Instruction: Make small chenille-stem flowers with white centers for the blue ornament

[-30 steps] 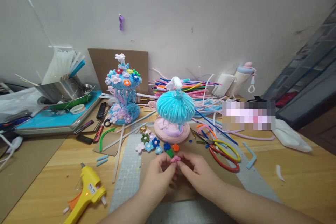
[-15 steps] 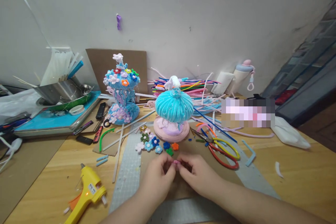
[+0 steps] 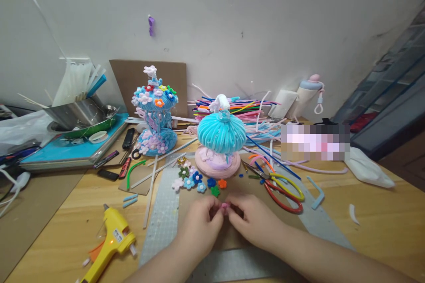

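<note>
The left hand [image 3: 201, 219] and right hand [image 3: 250, 219] are pinching a small pink piece [image 3: 225, 206] between their fingers [image 3: 217, 218] over the cardboard [image 3: 232, 239]. From it, a turquoise-domed model [image 3: 222, 132] is standing at twelve o'clock; a green flower [image 3: 215, 191] is lying at eleven.

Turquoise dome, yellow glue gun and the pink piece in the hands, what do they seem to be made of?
Turquoise dome: probably plush chenille stems, from its soft, matte ridges. Yellow glue gun: likely hard plastic, judging by its smooth, moulded body. Pink piece: maybe chenille too, but mostly hidden.
</note>
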`<state>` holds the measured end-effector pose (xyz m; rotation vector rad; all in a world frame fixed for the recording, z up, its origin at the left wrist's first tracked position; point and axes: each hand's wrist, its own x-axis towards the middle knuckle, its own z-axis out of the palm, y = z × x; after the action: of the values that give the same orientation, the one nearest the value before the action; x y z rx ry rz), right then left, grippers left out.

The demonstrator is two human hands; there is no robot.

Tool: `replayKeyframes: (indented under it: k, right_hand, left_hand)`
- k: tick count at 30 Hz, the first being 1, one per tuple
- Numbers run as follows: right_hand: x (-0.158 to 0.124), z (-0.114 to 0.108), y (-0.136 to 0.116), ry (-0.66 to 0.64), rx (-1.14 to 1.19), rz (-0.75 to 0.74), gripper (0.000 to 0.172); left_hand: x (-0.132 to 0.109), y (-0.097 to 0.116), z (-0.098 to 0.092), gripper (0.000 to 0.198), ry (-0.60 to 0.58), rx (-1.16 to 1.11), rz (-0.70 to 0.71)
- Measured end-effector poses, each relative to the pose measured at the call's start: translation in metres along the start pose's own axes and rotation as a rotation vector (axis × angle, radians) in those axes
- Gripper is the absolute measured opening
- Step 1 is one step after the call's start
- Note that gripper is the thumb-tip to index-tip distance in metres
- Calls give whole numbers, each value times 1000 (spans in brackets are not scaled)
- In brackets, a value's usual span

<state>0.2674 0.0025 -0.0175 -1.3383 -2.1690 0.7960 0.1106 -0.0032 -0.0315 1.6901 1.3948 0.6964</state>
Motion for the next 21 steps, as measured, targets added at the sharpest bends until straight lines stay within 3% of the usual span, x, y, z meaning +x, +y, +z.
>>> replayKeyframes:
  k: [8, 21]
  right_hand:
    - [0, 2, 2, -42, -21, 14, 15]
    - [4, 13, 10, -37, -26, 25, 21]
  left_hand:
    - [-1, 4, -3, 19, 0, 125, 72]
    - [6, -6, 2, 20, 7, 199, 16]
